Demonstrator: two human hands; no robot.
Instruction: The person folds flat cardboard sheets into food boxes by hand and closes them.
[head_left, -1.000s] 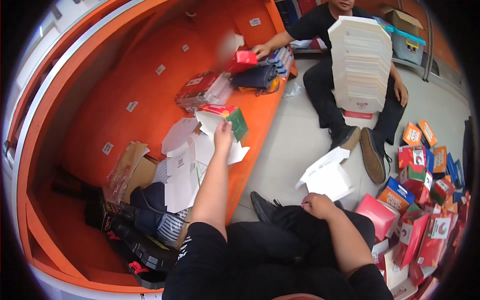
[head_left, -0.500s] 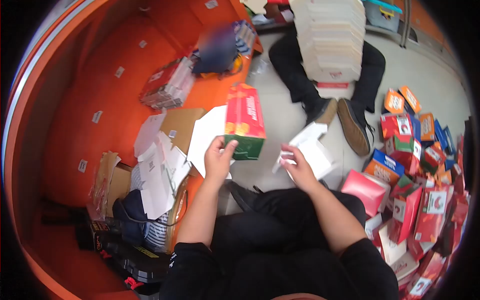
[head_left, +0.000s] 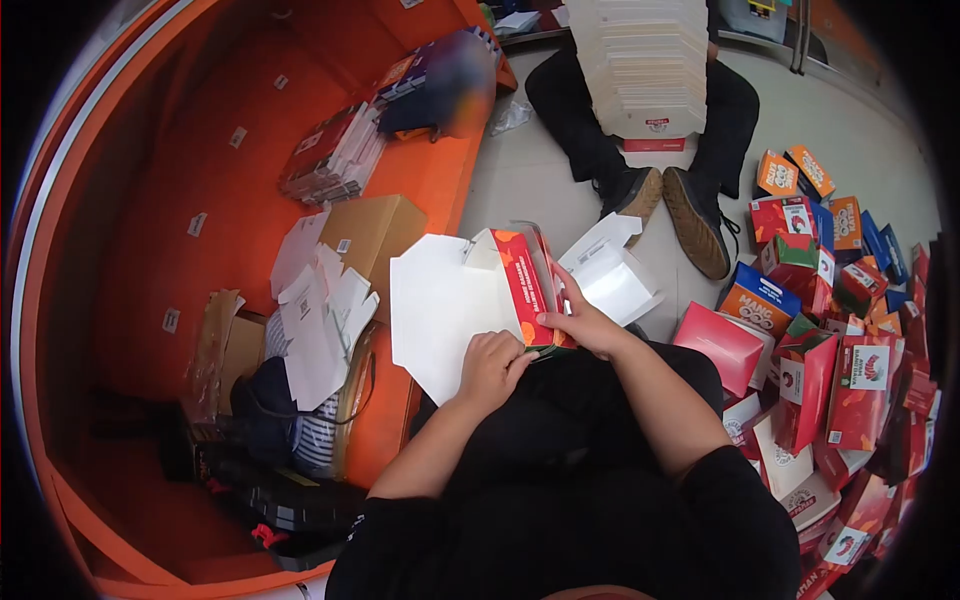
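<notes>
A red and green cardboard box [head_left: 518, 285] lies in front of me with its large white lid flap [head_left: 430, 305] spread out to the left. My right hand [head_left: 580, 322] grips the box's right side, thumb on the printed red face. At the near green end, my left hand [head_left: 492, 368] has its fingers curled against the box edge; part of that grip is hidden. Just beyond my right hand, a white unfolded carton [head_left: 612, 268] rests near my knee.
Several finished-looking boxes [head_left: 865, 390] are heaped on the right. Another person sits opposite, their shoes [head_left: 690, 225] on the floor behind a tall stack of cartons [head_left: 645, 75]. The orange shelf [head_left: 440, 185] at left bears a brown box [head_left: 375, 235] and loose white sheets [head_left: 312, 350].
The red and green box has come down and closer, and its white flap now lies open leftward. My right hand has left the white carton and taken hold of the box.
</notes>
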